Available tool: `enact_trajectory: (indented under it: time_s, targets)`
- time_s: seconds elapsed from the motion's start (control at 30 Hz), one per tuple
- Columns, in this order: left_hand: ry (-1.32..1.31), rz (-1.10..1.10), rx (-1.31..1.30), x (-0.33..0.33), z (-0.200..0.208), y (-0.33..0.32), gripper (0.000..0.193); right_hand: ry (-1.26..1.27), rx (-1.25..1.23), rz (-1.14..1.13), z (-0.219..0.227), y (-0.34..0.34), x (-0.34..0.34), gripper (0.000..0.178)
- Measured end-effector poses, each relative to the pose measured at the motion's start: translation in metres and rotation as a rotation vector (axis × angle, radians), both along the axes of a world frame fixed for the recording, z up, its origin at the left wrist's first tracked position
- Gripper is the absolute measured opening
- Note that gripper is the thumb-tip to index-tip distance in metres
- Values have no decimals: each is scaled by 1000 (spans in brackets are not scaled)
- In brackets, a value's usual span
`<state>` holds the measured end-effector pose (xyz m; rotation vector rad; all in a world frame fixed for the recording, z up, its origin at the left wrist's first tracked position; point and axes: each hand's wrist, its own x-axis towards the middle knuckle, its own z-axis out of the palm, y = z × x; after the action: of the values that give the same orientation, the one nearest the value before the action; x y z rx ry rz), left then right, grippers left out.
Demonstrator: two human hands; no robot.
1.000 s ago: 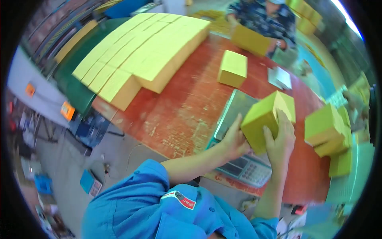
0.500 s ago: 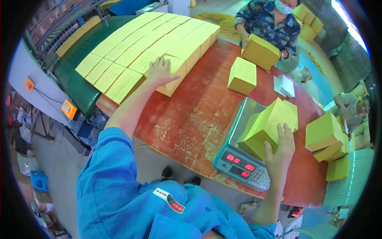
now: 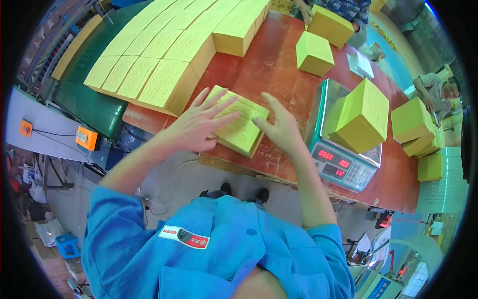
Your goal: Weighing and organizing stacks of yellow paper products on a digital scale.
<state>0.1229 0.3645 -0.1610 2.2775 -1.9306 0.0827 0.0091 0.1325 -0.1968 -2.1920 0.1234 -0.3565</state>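
Note:
A stack of yellow paper point(image 3: 241, 119) lies near the front edge of the red table, between my hands. My left hand point(image 3: 201, 119) rests on its top left side with the fingers spread. At its right side is my right hand point(image 3: 281, 127), the thumb touching the stack's edge and the fingers apart. Right of my hands, a digital weighing scale point(image 3: 343, 167) with lit red figures bears yellow paper stacks point(image 3: 366, 117), set at an angle. Beyond my left hand, a large block of yellow paper stacks point(image 3: 164, 42) stands in rows, with a gap at its near right corner.
A green conveyor belt point(image 3: 89, 107) runs under the rows at left. Across the red table point(image 3: 249, 70), a co-worker's hands point(image 3: 304, 12) hold a yellow stack point(image 3: 331, 26); another stack point(image 3: 314, 54) and white paper point(image 3: 360, 65) lie nearby. More stacks point(image 3: 412, 119) sit at far right.
My left hand has brought a paper stack from the rows' corner toward me. My right hand has left the stacks on the scale and come to this one. The scale's figures differ.

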Motion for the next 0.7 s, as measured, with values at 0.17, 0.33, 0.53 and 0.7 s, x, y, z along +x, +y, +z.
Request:
enact_trajectory:
  time_s: [0.17, 0.33, 0.53, 0.7]
  targets:
    - [1084, 847, -921, -71, -111, 91, 53, 239, 93, 31, -14, 39, -12, 67]
    - [2305, 814, -1016, -109, -154, 86, 62, 161, -16, -97, -19, 83, -44, 70]
    - [2143, 620, -1031, -116, -86, 51, 68, 44, -46, -151, -33, 110, -71, 71]
    - [1865, 730, -943, -141, -82, 59, 59, 103, 108, -103, -29, 110, -89, 81]
